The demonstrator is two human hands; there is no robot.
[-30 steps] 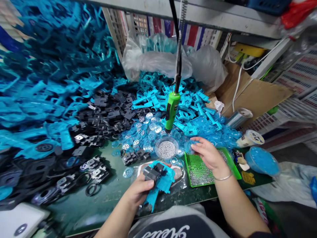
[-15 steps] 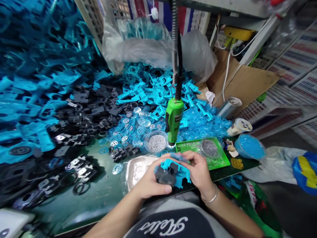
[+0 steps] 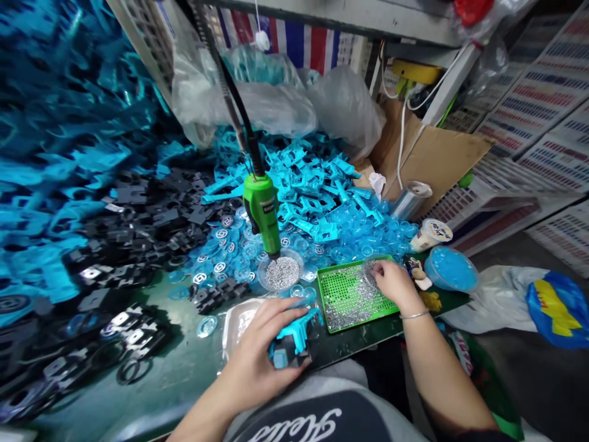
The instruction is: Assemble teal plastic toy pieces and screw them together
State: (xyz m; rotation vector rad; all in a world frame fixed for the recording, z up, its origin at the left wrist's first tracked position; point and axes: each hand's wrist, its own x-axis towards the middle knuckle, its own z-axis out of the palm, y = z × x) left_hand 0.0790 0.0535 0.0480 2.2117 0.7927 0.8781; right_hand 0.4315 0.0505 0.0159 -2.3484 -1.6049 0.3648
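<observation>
Lying loose toward the left of the table (image 3: 170, 376), dark parts (image 3: 147, 212) remain unfitted. Near its front edge, the left hand (image 3: 255, 347) clasps a blue part (image 3: 300, 331) between thumb and fingers; a dark piece (image 3: 293, 357) already sits with it, whether fastened I cannot tell. Behind hangs a green screwdriver (image 3: 263, 212), unheld. Rightward, the right hand (image 3: 394, 284) dips its fingertips into a small dish (image 3: 364, 274) on the green tray (image 3: 335, 290); whether they pinch anything is hidden.

on the worktop (image 3: 179, 353), a dish (image 3: 365, 274) sits in a mesh tray (image 3: 335, 287), right of a bowl (image 3: 262, 274); a screwdriver (image 3: 263, 209) hangs near the bowl. discs (image 3: 221, 268) lie behind and left of the bowl, a tub (image 3: 430, 274) right of the tray.
</observation>
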